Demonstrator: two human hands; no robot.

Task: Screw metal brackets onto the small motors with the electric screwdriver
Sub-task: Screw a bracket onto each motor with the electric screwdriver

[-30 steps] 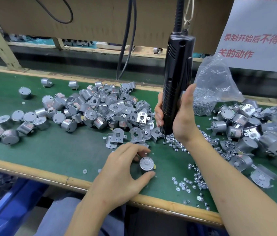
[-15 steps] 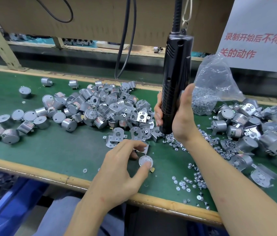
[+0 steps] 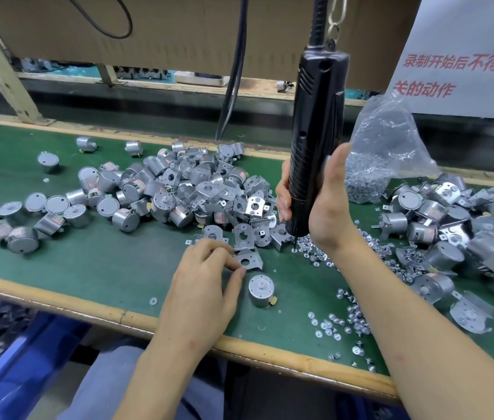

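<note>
Fingers, left: thumb and forefinger (image 3: 220, 253) of the left hand (image 3: 206, 283) pinch the edge of a metal bracket (image 3: 249, 259), just behind the lone motor (image 3: 260, 291).
Fingers, right: the right hand (image 3: 327, 207) wraps the hanging electric screwdriver (image 3: 315, 131), upright, behind and right of that motor, its bit over loose screws (image 3: 315, 254).
Motor: stands shaft up, untouched, no bracket fitted.
Risk: so thin a pinch may let the bracket slip or seat with holes misaligned; a badly picked screw could drop or cross-thread.
Surface: green mat (image 3: 103, 268) with a wooden front edge; mixed heap (image 3: 179, 189) behind-left of the motor, screw bag (image 3: 385, 153) behind-right.
Room: cardboard backing (image 3: 179, 31), cables, sign (image 3: 467, 56) in red characters.
</note>
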